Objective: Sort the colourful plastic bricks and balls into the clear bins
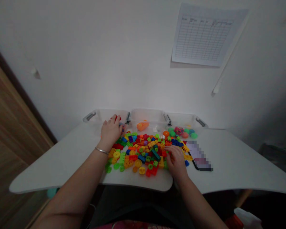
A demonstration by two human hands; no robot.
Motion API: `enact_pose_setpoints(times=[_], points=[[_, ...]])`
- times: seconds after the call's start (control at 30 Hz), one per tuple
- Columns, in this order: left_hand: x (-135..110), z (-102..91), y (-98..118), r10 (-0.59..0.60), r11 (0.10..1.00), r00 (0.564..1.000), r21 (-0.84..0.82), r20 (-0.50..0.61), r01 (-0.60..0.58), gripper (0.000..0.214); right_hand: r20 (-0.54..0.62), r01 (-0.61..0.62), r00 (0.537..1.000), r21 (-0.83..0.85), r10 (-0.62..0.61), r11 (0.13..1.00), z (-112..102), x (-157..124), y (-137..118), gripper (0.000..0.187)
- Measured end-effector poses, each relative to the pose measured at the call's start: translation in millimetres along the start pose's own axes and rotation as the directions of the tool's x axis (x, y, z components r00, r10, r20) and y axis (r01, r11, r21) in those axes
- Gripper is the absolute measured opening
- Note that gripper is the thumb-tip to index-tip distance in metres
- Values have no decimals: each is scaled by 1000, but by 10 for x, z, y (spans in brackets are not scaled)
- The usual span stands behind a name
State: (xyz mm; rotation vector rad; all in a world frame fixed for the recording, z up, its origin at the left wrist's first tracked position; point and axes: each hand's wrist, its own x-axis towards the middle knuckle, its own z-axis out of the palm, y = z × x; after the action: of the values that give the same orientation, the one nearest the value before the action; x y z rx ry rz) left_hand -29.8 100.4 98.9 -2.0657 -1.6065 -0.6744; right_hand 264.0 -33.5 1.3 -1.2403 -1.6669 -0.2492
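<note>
My left hand [111, 129] is over the left clear bin [102, 114], fingers bent around a red toy brick [116, 118]. My right hand [176, 159] rests at the right side of a heap of building bricks [143, 149], its thumb apart from the curled fingers. A small red brick [164, 153] lies by its fingertips; whether they touch it I cannot tell. Near that hand is a dark teal long brick [155, 155]. Yellow round pieces [138, 163] and lime green pieces [122, 157] lie along the heap's near side.
In the middle clear bin [149, 114] is an orange toy piece [143, 125]. The right clear bin [183, 117] has several coloured balls [172, 132] at it. A phone [199, 156] with a blurred screen lies on the white table [228, 159]. A printed sheet [207, 38] hangs on the wall.
</note>
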Motion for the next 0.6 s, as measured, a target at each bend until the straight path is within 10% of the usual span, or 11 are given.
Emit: enact_pose_setpoints(times=[0.6], points=[[-63,162,32,-38,997,999,-70,4,38,64,17,-28,999,19,28,999,-11,-4,-6,26]])
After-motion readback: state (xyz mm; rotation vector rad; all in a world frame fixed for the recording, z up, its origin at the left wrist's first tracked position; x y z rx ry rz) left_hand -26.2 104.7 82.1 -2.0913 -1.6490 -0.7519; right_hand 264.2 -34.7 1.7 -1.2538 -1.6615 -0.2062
